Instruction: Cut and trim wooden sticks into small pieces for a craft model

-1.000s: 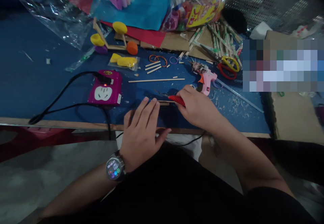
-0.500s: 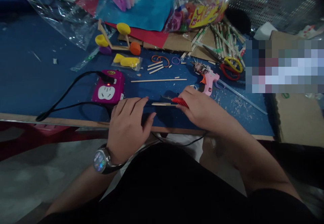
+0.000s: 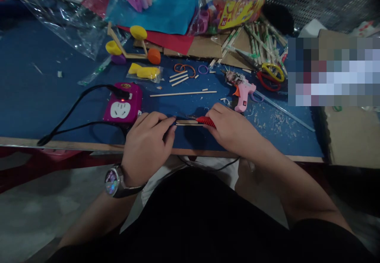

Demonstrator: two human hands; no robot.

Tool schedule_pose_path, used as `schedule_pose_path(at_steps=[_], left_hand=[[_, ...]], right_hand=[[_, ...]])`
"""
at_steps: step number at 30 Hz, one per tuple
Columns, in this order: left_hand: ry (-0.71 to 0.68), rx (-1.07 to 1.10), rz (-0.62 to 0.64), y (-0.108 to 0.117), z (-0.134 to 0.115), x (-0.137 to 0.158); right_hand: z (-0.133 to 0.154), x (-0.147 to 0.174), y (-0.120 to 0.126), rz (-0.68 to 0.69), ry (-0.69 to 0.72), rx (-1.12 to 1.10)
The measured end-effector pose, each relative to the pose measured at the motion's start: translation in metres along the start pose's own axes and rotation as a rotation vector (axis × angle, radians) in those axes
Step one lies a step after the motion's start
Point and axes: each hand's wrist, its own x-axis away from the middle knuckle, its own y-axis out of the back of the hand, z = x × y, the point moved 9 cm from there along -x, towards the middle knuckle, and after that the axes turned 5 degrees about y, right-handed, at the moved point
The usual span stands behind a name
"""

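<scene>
Two short wooden sticks (image 3: 187,123) lie side by side near the front edge of the blue table. My left hand (image 3: 148,138), with a watch on the wrist, has its thumb and index finger closed at the sticks' left end. My right hand (image 3: 227,126) is wrapped round a red-handled utility knife (image 3: 205,121). Its thin metal tip points left, just over the sticks, whose right end is covered by the knife and my fingers. Behind them lies a longer wooden stick (image 3: 183,94). A pink glue gun (image 3: 244,94) rests beyond my right hand.
A purple power socket (image 3: 122,114) with a black cord stands left of my hands. Behind lie cut stick pieces (image 3: 179,78), a wooden frame with coloured wheels (image 3: 135,56), scissors (image 3: 271,77) and stick bundles (image 3: 263,43). A cardboard box (image 3: 347,136) is at the right.
My left thumb and index finger have come together at the sticks' left end. My right hand and the knife have shifted slightly left. The whole view has moved a little.
</scene>
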Motion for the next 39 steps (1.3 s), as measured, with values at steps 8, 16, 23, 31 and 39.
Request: schedule_pose_path(at_steps=[8,16,23,31,39], left_hand=[[0.017,-0.002,0.0,0.0,0.003,-0.001],[0.046,0.001,-0.009,0.005,0.009,0.0],[-0.104,0.106,0.007,0.002,-0.037,0.031],[-0.114,-0.029,0.179,-0.037,-0.074,0.045],[-0.056,-0.042,0.167,-0.041,-0.067,0.039]], right_hand=[[-0.001,0.002,0.003,-0.062,0.01,-0.01],[0.0,0.002,0.013,-0.105,0.021,-0.074],[-0.01,0.021,0.037,-0.172,-0.06,-0.185],[-0.009,0.048,0.029,-0.234,-0.107,-0.253],[-0.001,0.069,0.015,-0.185,-0.15,-0.37]])
